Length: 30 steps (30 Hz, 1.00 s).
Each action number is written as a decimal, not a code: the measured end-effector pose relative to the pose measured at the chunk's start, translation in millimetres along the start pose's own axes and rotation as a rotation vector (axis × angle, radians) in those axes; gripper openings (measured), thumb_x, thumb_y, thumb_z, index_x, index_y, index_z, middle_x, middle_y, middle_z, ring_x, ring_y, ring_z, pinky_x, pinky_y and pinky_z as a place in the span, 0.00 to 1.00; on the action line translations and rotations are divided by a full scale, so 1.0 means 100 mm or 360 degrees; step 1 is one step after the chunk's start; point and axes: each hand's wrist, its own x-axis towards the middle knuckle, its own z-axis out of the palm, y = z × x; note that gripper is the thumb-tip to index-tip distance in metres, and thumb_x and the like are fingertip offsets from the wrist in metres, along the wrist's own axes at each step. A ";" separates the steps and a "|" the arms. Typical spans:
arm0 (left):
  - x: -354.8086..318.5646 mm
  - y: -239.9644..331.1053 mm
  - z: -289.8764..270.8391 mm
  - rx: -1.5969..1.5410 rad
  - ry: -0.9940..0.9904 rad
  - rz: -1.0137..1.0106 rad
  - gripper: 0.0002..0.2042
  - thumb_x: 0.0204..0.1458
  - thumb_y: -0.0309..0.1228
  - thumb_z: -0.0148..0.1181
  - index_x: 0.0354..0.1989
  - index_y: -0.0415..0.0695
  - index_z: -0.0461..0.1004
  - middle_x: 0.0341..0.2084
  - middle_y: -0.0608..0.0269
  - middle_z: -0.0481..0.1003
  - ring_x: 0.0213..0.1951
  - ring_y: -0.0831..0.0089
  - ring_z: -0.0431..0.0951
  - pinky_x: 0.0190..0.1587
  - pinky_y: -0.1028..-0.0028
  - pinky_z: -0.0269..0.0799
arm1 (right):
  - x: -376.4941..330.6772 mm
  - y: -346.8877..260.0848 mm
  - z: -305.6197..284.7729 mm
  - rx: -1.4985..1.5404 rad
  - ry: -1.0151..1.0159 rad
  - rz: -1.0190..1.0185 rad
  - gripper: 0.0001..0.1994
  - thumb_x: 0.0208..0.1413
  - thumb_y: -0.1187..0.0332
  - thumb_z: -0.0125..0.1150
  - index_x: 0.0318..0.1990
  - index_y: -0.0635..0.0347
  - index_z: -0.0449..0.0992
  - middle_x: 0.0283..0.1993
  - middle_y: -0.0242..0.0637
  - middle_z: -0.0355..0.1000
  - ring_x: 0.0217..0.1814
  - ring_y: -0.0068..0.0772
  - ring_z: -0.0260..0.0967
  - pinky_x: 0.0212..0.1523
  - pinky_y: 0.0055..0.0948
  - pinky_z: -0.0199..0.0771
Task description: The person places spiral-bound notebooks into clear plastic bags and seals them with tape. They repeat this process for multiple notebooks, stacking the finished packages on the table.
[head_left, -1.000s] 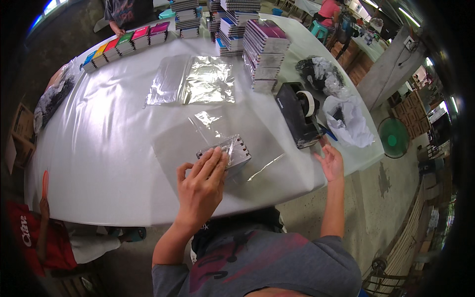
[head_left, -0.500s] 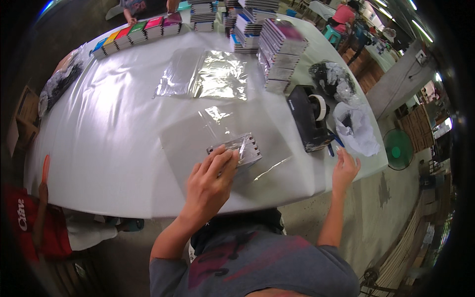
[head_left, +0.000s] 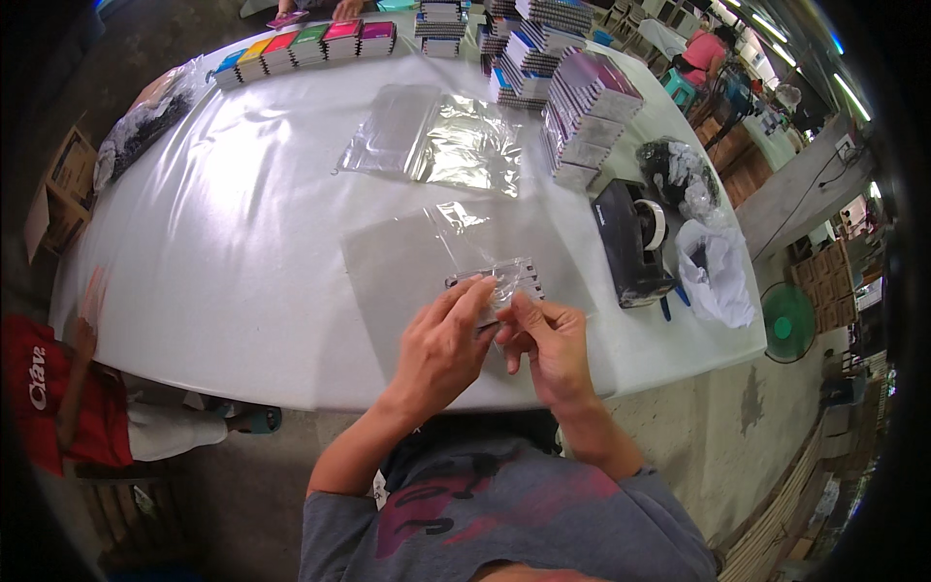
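Observation:
A small spiral-bound notebook bundle (head_left: 525, 271) in clear plastic film lies near the front of the table, dark binding loops showing at its right end. My left hand (head_left: 441, 339) is over its left part, fingers curled down and gripping it through the film. At its near right corner, my right hand (head_left: 558, 351) has thumb and forefinger pinched together against the film. What sits between those fingertips is too small to make out. Beneath the bundle is a flat translucent sheet (head_left: 388, 267), with a loose clear flap (head_left: 462, 225) beyond it.
Clear plastic bags (head_left: 388, 131) lie farther back. A black tape dispenser (head_left: 621, 242) stands at right, near a crumpled white bag (head_left: 716, 276). Tall notebook stacks (head_left: 587, 112) and a row of coloured notebooks (head_left: 308, 46) line the far side. A person in red (head_left: 63, 388) is at left.
My right hand has come left from beside the tape dispenser to the bundle's near right corner and closed its fingertips. My left hand stays on the bundle. The view has shifted slightly.

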 end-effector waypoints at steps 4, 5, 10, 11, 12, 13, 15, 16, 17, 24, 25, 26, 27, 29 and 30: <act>0.01 0.00 0.01 -0.0032 0.0063 0.0062 0.29 0.41 0.24 0.63 0.55 0.43 0.60 0.46 0.55 0.71 0.47 0.59 0.73 0.43 0.65 0.70 | -0.01 0.09 0.00 -0.0007 0.0163 0.0091 0.15 0.55 0.62 0.60 0.32 0.70 0.77 0.26 0.40 0.75 0.22 0.23 0.71 0.14 0.19 0.68; 0.01 0.00 0.01 -0.0036 0.0078 0.0076 0.30 0.41 0.23 0.63 0.55 0.43 0.60 0.46 0.56 0.71 0.47 0.59 0.73 0.43 0.65 0.70 | -0.02 0.10 0.00 -0.0013 0.0199 0.0104 0.14 0.54 0.62 0.61 0.32 0.70 0.77 0.26 0.40 0.75 0.22 0.23 0.71 0.14 0.19 0.68; 0.05 0.00 -0.02 0.0018 -0.0007 0.0131 0.28 0.41 0.23 0.61 0.55 0.43 0.63 0.42 0.58 0.71 0.48 0.59 0.72 0.43 0.65 0.71 | 0.00 0.11 -0.01 -0.0021 0.0204 0.0154 0.14 0.53 0.63 0.62 0.30 0.69 0.78 0.23 0.41 0.74 0.20 0.24 0.71 0.15 0.20 0.69; 0.07 0.01 -0.04 0.0042 -0.0042 0.0137 0.28 0.41 0.23 0.60 0.55 0.43 0.64 0.41 0.58 0.71 0.48 0.59 0.72 0.44 0.66 0.71 | 0.00 0.11 -0.02 -0.0016 0.0210 0.0161 0.14 0.53 0.63 0.62 0.30 0.69 0.78 0.23 0.41 0.74 0.19 0.25 0.71 0.15 0.20 0.69; 0.07 0.01 -0.05 0.0075 -0.0073 0.0165 0.27 0.40 0.22 0.61 0.54 0.43 0.65 0.41 0.58 0.71 0.48 0.59 0.72 0.44 0.65 0.71 | 0.00 0.11 -0.01 -0.0012 0.0201 0.0157 0.14 0.53 0.63 0.62 0.30 0.69 0.78 0.23 0.41 0.74 0.20 0.25 0.71 0.16 0.20 0.70; 0.09 0.01 -0.06 0.0108 -0.0104 0.0193 0.27 0.38 0.21 0.61 0.53 0.43 0.66 0.41 0.58 0.72 0.48 0.58 0.72 0.44 0.65 0.72 | -0.01 0.12 -0.01 -0.0008 0.0191 0.0154 0.13 0.53 0.63 0.62 0.30 0.69 0.78 0.23 0.41 0.75 0.20 0.25 0.71 0.16 0.20 0.70; 0.09 0.02 -0.08 0.0166 -0.0143 0.0234 0.28 0.37 0.20 0.61 0.53 0.43 0.68 0.40 0.58 0.71 0.48 0.58 0.72 0.45 0.65 0.72 | -0.01 0.14 -0.02 0.0024 0.0184 0.0154 0.13 0.53 0.64 0.61 0.31 0.69 0.78 0.24 0.41 0.75 0.20 0.25 0.71 0.17 0.20 0.70; 0.09 0.03 -0.09 0.0191 -0.0151 0.0248 0.28 0.37 0.20 0.60 0.53 0.43 0.68 0.39 0.59 0.71 0.48 0.59 0.72 0.45 0.65 0.72 | -0.02 0.15 -0.03 0.0052 0.0187 0.0158 0.13 0.53 0.65 0.61 0.31 0.69 0.78 0.24 0.41 0.75 0.20 0.25 0.71 0.17 0.20 0.70; 0.09 0.03 -0.09 0.0216 -0.0158 0.0262 0.29 0.36 0.21 0.60 0.54 0.44 0.68 0.38 0.60 0.71 0.48 0.59 0.72 0.45 0.65 0.72 | -0.02 0.16 -0.04 0.0080 0.0190 0.0161 0.12 0.53 0.65 0.61 0.31 0.69 0.78 0.25 0.41 0.75 0.20 0.26 0.71 0.17 0.20 0.70; 0.06 0.14 -0.08 0.0375 -0.0284 -0.0048 0.31 0.36 0.21 0.60 0.55 0.49 0.68 0.41 0.64 0.68 0.48 0.67 0.71 0.42 0.68 0.65 | -0.03 0.28 -0.11 0.0002 0.0172 0.0139 0.13 0.54 0.64 0.60 0.31 0.69 0.78 0.26 0.39 0.75 0.19 0.24 0.70 0.17 0.21 0.70; 0.08 0.14 -0.11 0.0385 -0.0337 -0.0083 0.31 0.36 0.21 0.60 0.55 0.50 0.68 0.41 0.65 0.67 0.47 0.69 0.70 0.41 0.69 0.63 | -0.04 0.30 -0.12 -0.0041 0.0155 0.0107 0.13 0.54 0.64 0.61 0.30 0.69 0.78 0.26 0.39 0.74 0.19 0.23 0.69 0.17 0.21 0.69; 0.09 0.14 -0.14 0.0395 -0.0390 -0.0118 0.31 0.37 0.21 0.60 0.56 0.52 0.68 0.42 0.66 0.67 0.46 0.71 0.70 0.40 0.69 0.62 | -0.04 0.31 -0.14 -0.0084 0.0137 0.0075 0.13 0.54 0.63 0.61 0.30 0.68 0.78 0.25 0.38 0.74 0.18 0.22 0.68 0.17 0.21 0.69; 0.11 0.16 -0.16 0.0403 -0.0421 -0.0141 0.31 0.38 0.22 0.60 0.56 0.53 0.67 0.43 0.68 0.66 0.45 0.72 0.70 0.40 0.70 0.60 | -0.04 0.32 -0.14 -0.0150 0.0161 0.0037 0.14 0.54 0.63 0.61 0.28 0.68 0.78 0.24 0.38 0.74 0.18 0.21 0.68 0.16 0.21 0.68; 0.10 0.10 -0.15 0.0399 -0.0452 -0.0089 0.31 0.38 0.23 0.61 0.57 0.53 0.67 0.43 0.68 0.66 0.45 0.72 0.69 0.40 0.69 0.60 | -0.03 0.35 -0.14 -0.0281 0.0206 -0.0038 0.14 0.54 0.63 0.62 0.25 0.67 0.78 0.21 0.36 0.72 0.16 0.20 0.66 0.15 0.20 0.65; 0.12 0.07 -0.17 0.0405 -0.0461 -0.0053 0.31 0.39 0.23 0.61 0.57 0.53 0.67 0.43 0.68 0.66 0.46 0.71 0.69 0.41 0.69 0.60 | -0.02 0.36 -0.14 -0.0391 0.0238 -0.0045 0.15 0.53 0.63 0.63 0.23 0.67 0.77 0.19 0.34 0.71 0.15 0.19 0.65 0.15 0.20 0.64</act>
